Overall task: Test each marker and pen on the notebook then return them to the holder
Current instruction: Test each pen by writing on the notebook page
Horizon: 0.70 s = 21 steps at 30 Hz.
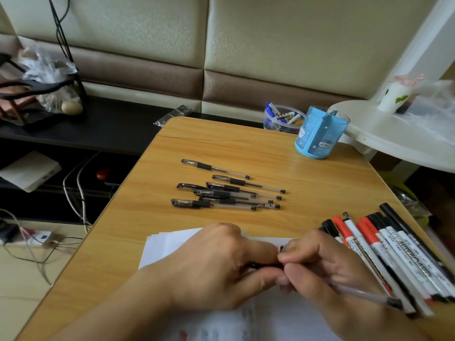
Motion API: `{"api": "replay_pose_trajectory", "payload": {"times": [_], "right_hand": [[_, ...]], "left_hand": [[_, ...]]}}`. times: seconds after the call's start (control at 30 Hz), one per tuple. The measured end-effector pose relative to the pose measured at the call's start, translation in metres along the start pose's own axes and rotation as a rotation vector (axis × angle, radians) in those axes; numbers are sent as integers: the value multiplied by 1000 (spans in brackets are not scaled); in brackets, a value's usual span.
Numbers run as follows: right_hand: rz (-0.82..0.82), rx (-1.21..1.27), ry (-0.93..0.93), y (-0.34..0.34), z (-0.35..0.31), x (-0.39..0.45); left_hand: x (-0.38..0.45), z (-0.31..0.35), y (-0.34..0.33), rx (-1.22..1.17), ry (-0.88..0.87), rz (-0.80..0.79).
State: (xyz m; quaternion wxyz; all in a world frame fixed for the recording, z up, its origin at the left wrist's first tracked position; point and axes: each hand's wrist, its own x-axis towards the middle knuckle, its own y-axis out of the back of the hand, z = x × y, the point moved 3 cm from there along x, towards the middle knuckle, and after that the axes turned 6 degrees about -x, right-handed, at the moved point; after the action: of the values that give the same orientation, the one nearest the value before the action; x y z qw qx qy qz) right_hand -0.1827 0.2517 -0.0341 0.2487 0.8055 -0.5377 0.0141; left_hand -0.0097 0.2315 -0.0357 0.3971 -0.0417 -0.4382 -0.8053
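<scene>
Both hands meet over the white notebook (pixel 167 244) at the table's near edge. My right hand (pixel 327 271) pinches a clear gel pen (pixel 364 295) whose barrel sticks out to the right. My left hand (pixel 216 264) grips the pen's black cap end (pixel 256 265), mostly hidden between the fingers. Several black gel pens (pixel 226 193) lie in a loose row at mid-table. Several whiteboard markers (pixel 394 252) with red and black caps lie side by side at the right. The blue pen holder (pixel 320 134) stands at the far right of the table.
A clear cup (pixel 280 118) with small items stands behind the holder. A white round shelf (pixel 394 134) overhangs the table's far right corner. Left of the table sit a dark shelf, cables (pixel 73 188) and a white box (pixel 29 171).
</scene>
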Motion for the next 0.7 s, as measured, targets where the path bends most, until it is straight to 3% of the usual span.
{"api": "replay_pose_trajectory", "payload": {"times": [0.1, 0.27, 0.4, 0.5, 0.7], "right_hand": [[-26, -32, 13, 1, 0, 3], [180, 111, -68, 14, 3, 7], [256, -87, -183, 9, 23, 13], [292, -130, -193, 3, 33, 11], [395, -203, -166, 4, 38, 5]], "left_hand": [[-1, -5, 3, 34, 53, 34], [-3, -16, 8, 41, 222, 77], [-5, -23, 4, 282, 311, 69], [-4, -21, 2, 343, 296, 64], [-2, -19, -1, 217, 212, 53]]}}
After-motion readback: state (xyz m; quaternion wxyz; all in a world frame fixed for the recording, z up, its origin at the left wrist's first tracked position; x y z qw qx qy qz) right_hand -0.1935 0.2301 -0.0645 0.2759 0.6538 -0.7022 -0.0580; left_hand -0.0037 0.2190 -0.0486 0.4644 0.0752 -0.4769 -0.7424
